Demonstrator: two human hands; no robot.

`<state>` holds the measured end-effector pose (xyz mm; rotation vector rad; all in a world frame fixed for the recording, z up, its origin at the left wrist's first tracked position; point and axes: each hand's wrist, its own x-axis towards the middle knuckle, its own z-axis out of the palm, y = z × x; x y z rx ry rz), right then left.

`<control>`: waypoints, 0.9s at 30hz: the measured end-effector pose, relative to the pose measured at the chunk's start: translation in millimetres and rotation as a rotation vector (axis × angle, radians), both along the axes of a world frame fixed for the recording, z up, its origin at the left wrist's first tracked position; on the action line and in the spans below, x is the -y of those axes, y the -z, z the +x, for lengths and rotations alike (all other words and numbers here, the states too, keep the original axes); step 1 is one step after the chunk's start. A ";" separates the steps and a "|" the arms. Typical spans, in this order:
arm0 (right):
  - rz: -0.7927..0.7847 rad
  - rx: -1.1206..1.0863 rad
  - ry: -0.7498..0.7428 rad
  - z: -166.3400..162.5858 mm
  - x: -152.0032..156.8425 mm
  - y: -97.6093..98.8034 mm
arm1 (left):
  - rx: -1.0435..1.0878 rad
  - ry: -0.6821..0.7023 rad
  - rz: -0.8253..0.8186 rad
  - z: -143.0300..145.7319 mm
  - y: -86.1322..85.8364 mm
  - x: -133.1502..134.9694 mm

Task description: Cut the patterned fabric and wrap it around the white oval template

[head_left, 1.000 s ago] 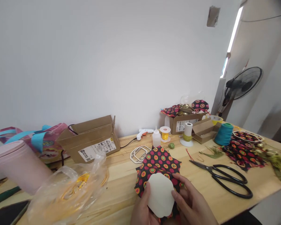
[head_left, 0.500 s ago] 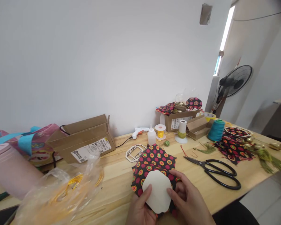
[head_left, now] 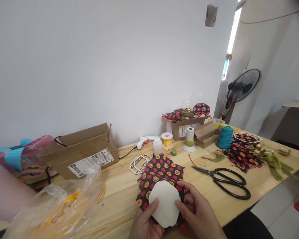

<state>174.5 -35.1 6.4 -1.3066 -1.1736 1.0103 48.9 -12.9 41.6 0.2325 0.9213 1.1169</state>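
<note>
A black fabric piece (head_left: 159, 171) with red, yellow and green dots lies on the wooden table (head_left: 239, 205) in front of me. On its near part rests a white scalloped foam shape (head_left: 164, 202). My left hand (head_left: 146, 224) presses its thumb on the shape's left edge and grips it with the fabric. My right hand (head_left: 198, 215) pinches the shape's right edge and folds the fabric there.
Black scissors (head_left: 226, 182) lie to the right. Behind are a glue bottle (head_left: 157, 146), thread spools (head_left: 167, 140), a teal cone (head_left: 225, 136), a glue gun (head_left: 144, 141), cardboard boxes (head_left: 82, 154), a white cutout frame (head_left: 139, 163), more fabric (head_left: 241, 156). A plastic bag (head_left: 57, 202) sits left; a fan (head_left: 241, 87) stands right.
The view has swung rightward, so everything sits further left in the picture. Both hands keep hold of the white shape and the fabric, shifting only slightly.
</note>
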 end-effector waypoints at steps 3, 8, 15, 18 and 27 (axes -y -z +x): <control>-0.029 -0.043 0.019 -1.0 0.7 -7.9 | 0.071 0.048 -0.082 -2.9 0.1 -3.0; -0.076 -0.112 0.015 -1.2 0.7 -14.4 | 0.168 0.100 -0.110 -8.3 6.9 -7.6; -0.073 -0.148 -0.011 -0.3 1.1 -11.3 | 0.098 0.104 -0.072 0.2 6.8 -1.7; -0.087 -0.182 -0.030 0.5 1.3 -14.2 | 0.044 0.104 -0.072 2.6 4.7 -0.2; -0.092 -0.159 -0.061 1.3 2.2 -17.8 | 0.037 0.125 0.022 -3.7 8.3 0.0</control>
